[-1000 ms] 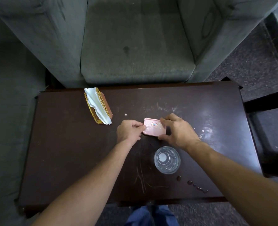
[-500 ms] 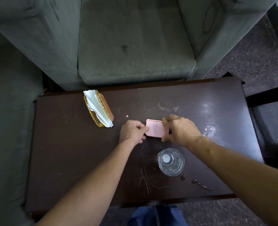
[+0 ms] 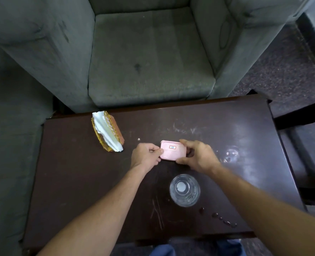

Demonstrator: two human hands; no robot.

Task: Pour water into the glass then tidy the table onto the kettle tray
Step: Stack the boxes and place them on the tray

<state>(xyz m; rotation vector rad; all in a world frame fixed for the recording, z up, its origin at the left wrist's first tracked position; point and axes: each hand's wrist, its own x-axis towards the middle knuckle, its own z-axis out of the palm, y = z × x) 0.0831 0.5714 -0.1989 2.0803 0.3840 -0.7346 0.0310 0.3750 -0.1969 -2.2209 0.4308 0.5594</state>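
I grasp the small pink box (image 3: 173, 150) near the middle of the tabletop (image 3: 75, 172): my left hand (image 3: 145, 156) pinches its left end, my right hand (image 3: 197, 157) clasps its right end. The empty glass (image 3: 184, 190) stands upright toward the near edge, just behind my right wrist.

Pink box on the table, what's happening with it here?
A person grips the pink box from both ends, left hand and right hand, on the dark table. A glass stands nearer the person, with droplets beside it. A napkin holder sits at the far left. No kettle or tray is in view.
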